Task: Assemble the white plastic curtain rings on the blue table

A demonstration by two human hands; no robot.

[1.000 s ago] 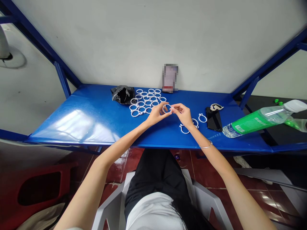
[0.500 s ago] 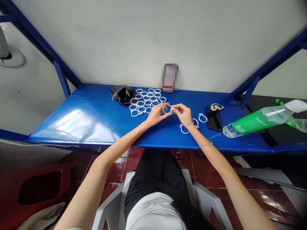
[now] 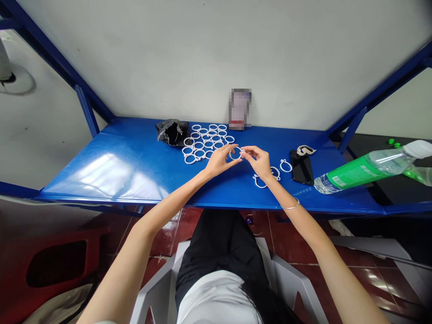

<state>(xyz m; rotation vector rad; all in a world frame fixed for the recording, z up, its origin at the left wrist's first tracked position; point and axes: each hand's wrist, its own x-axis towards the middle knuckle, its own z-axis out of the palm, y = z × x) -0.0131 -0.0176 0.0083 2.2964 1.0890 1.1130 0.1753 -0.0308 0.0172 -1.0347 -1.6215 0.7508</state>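
Both my hands meet above the blue table, pinching one white plastic ring between them. My left hand grips the ring's left side with thumb and fingers. On the right side, my right hand pinches the ring at its small tab. Behind my left hand, several white rings lie laid out in rows. Loose white rings lie on the table by my right wrist.
A crumpled black bag sits left of the ring rows. A phone leans against the wall. To the right lie a black phone, a small beige clip and a green-labelled bottle. White chair below.
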